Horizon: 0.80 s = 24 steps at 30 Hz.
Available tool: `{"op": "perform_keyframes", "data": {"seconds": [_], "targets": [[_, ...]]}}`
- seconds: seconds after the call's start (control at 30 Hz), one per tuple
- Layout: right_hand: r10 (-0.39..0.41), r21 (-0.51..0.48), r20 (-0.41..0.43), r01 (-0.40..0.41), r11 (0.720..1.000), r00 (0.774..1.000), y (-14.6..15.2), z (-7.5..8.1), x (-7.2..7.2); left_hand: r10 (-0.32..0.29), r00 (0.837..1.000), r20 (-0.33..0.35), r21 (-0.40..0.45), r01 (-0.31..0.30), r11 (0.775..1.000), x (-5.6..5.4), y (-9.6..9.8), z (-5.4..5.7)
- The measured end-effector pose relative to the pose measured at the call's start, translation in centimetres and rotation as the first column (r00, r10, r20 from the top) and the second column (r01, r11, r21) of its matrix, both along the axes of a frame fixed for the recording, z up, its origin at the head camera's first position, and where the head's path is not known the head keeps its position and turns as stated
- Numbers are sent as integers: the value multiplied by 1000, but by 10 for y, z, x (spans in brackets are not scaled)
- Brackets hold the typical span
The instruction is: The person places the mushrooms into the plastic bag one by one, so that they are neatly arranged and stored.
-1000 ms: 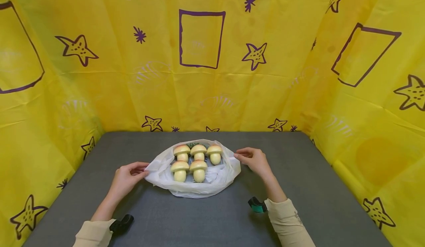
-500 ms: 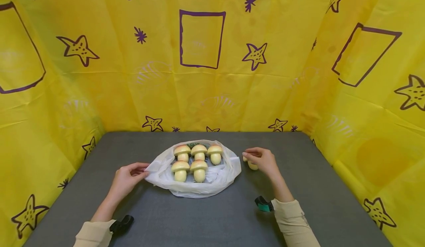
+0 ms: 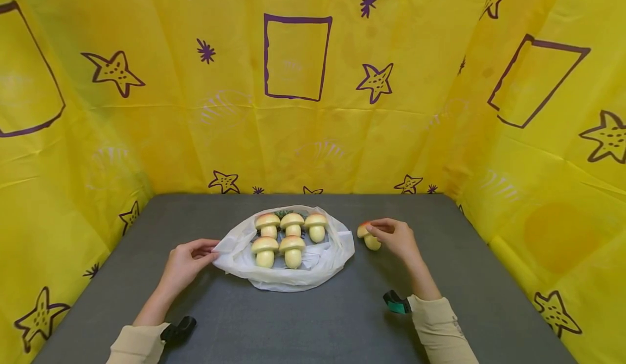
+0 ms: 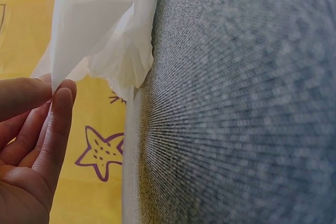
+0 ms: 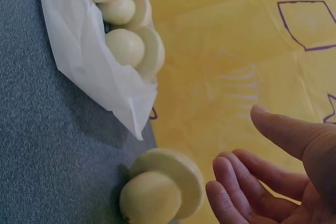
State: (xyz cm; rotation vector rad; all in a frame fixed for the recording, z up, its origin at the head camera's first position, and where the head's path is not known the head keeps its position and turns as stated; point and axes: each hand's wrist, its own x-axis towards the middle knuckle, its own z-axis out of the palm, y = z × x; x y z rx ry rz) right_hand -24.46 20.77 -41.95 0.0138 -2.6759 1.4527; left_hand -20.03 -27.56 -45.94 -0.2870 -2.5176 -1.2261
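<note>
A white plastic bag (image 3: 288, 281) lies spread with its mouth facing up, and several toy mushrooms (image 3: 293, 258) with pale stems and orange-tinged caps sit inside in two rows. My left hand (image 3: 183, 265) pinches the bag's left edge between thumb and fingers; in the left wrist view the thin white film (image 4: 89, 30) stretches up from the fingertips. One more mushroom (image 3: 373, 243) lies on the table just right of the bag. Beside it is my right hand (image 3: 398, 240). In the right wrist view, that hand's thumb and fingers are apart with nothing between them, close to the loose mushroom (image 5: 152, 198).
The dark grey table (image 3: 313, 331) carries the bag and the loose mushroom. Yellow cloth (image 3: 342, 146) with purple starfish and frame drawings encloses the back and both sides. Some green shows at the back inside the bag.
My right hand has let go of the bag's right edge and moved right to the loose mushroom, which its fingers hid before. My left hand keeps its hold on the bag.
</note>
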Motion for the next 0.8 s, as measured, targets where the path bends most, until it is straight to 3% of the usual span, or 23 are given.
{"op": "perform_keyframes", "data": {"seconds": [0.8], "targets": [[-33,-12,26,33,999,999,22,-12,1,13,1000,16,-3,-13,1000,1,-2,-2]]}}
